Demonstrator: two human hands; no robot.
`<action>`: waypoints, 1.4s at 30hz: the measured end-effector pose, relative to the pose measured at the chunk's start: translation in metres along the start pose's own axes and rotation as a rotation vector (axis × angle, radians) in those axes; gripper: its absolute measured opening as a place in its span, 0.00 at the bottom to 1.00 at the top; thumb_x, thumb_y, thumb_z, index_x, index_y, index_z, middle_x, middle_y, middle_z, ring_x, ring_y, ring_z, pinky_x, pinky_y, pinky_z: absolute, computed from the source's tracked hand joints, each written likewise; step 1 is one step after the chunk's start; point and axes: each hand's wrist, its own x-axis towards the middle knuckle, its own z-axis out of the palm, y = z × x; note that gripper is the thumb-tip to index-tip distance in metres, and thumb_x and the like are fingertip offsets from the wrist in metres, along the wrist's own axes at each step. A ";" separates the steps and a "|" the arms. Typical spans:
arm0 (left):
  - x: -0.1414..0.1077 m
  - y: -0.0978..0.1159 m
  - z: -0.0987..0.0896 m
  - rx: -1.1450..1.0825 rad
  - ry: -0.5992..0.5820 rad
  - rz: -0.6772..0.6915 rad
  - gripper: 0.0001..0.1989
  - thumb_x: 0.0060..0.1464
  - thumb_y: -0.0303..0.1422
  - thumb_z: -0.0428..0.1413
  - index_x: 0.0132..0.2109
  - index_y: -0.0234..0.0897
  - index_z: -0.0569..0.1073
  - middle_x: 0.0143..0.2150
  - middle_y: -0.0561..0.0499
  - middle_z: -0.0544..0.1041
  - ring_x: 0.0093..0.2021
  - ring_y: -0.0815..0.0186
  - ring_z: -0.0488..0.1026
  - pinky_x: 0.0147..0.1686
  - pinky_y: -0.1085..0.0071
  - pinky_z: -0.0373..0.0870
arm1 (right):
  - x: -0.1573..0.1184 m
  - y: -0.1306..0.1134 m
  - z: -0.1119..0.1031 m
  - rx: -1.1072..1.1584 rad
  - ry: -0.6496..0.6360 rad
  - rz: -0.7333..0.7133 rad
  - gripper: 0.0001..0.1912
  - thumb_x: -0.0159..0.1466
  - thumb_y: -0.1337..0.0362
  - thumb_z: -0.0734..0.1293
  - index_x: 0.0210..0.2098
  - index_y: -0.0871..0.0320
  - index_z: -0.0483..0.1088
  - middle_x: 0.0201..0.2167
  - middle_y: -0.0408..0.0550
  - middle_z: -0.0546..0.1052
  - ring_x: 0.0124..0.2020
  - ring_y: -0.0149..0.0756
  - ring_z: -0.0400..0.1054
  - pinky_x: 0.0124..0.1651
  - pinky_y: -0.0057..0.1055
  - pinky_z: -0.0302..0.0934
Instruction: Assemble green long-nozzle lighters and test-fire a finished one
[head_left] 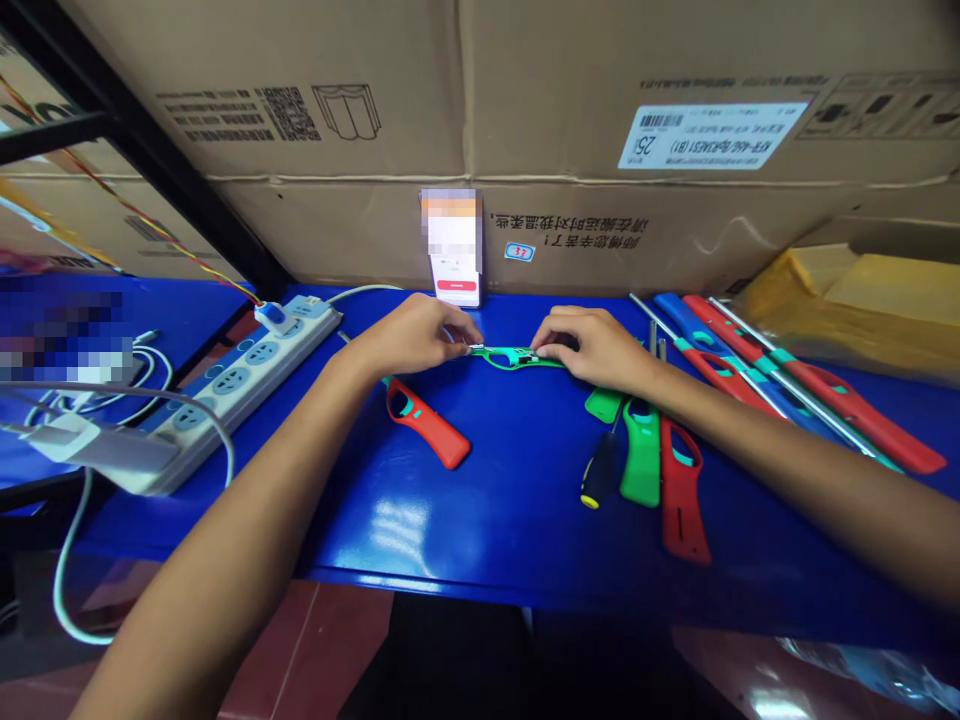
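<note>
A green lighter shell, its inner parts showing, lies across the blue table between my hands. My left hand pinches at its left end, where a small pale or metallic bit shows. With closed fingertips, my right hand holds the shell's other end, partly hiding it. Below my left hand lies a red lighter. Near my right wrist are a green lighter handle, a red lighter handle, another green piece and a black-and-yellow screwdriver.
A lit phone leans against the large cardboard box behind. To the left sits a power strip with plugs and white cables. Several red and blue long lighters lie at right, beside a yellowish plastic-wrapped package.
</note>
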 end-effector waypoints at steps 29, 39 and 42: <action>0.001 -0.007 0.002 0.047 -0.011 0.039 0.12 0.63 0.28 0.63 0.49 0.42 0.90 0.44 0.48 0.90 0.40 0.62 0.84 0.45 0.66 0.75 | -0.003 0.000 0.005 0.016 0.008 -0.005 0.05 0.71 0.67 0.70 0.38 0.51 0.77 0.41 0.48 0.81 0.43 0.45 0.75 0.49 0.42 0.66; 0.003 -0.002 0.007 0.102 0.022 0.006 0.14 0.61 0.24 0.61 0.46 0.39 0.90 0.42 0.46 0.90 0.39 0.61 0.84 0.45 0.64 0.75 | -0.002 0.002 0.008 0.007 0.003 -0.006 0.05 0.72 0.67 0.69 0.39 0.52 0.76 0.41 0.48 0.80 0.42 0.44 0.75 0.49 0.42 0.66; 0.003 -0.003 0.008 0.099 0.032 0.008 0.13 0.61 0.24 0.61 0.46 0.39 0.90 0.41 0.46 0.90 0.38 0.62 0.83 0.44 0.65 0.74 | -0.003 0.002 0.008 0.008 0.004 -0.008 0.05 0.72 0.67 0.70 0.39 0.52 0.76 0.42 0.48 0.80 0.42 0.44 0.75 0.49 0.42 0.66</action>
